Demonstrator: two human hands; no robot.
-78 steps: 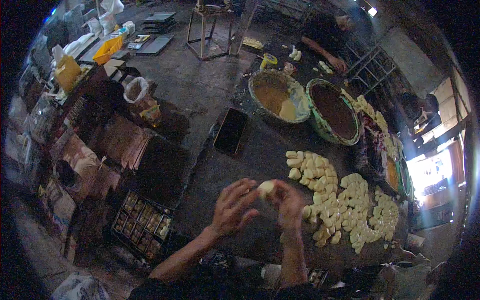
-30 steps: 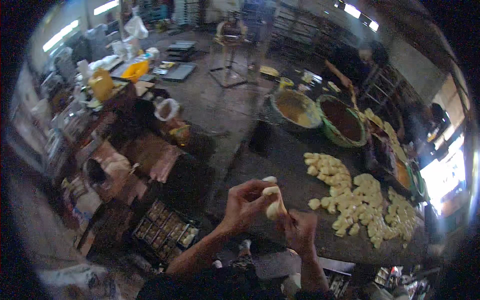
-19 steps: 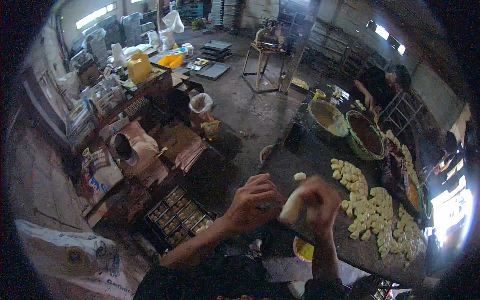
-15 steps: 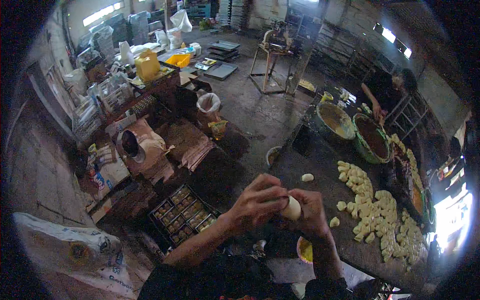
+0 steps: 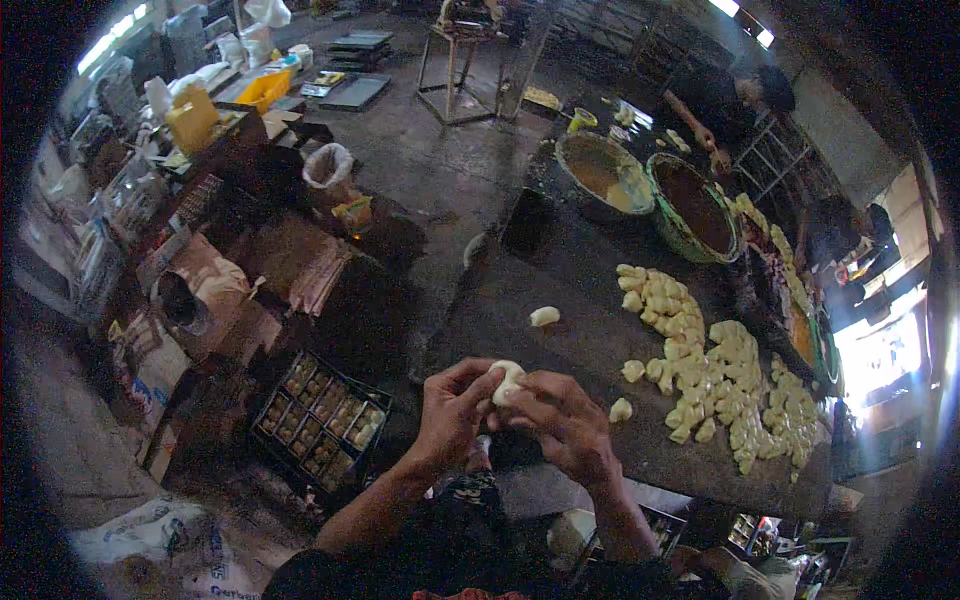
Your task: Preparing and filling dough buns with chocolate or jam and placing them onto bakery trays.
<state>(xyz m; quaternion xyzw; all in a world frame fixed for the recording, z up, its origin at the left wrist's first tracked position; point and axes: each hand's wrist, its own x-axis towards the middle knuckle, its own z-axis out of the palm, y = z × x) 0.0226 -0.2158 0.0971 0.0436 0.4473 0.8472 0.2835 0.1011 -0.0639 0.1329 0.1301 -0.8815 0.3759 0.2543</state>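
Observation:
Between both hands I hold a small pale piece of dough (image 5: 508,383) above the near edge of the dark table. My left hand (image 5: 455,408) grips it with thumb and fingers from the left. The fingers of my right hand (image 5: 562,420) are closed on its right side. A single dough piece (image 5: 544,317) lies alone on the table just beyond my hands. To the right spreads a large cluster of dough pieces (image 5: 690,340), with a loose dough piece (image 5: 621,409) beside my right hand.
Two large basins (image 5: 605,178) stand on the far part of the table (image 5: 500,290). A divided black crate (image 5: 318,420) of small round pieces sits low at left. Across the table another person's hand (image 5: 705,137) shows. Sacks (image 5: 215,275) lie at left.
The view has shifted, so the surroundings sit higher and further left. My hands have turned the dough, and my left thumb now presses it; its shape looks more folded.

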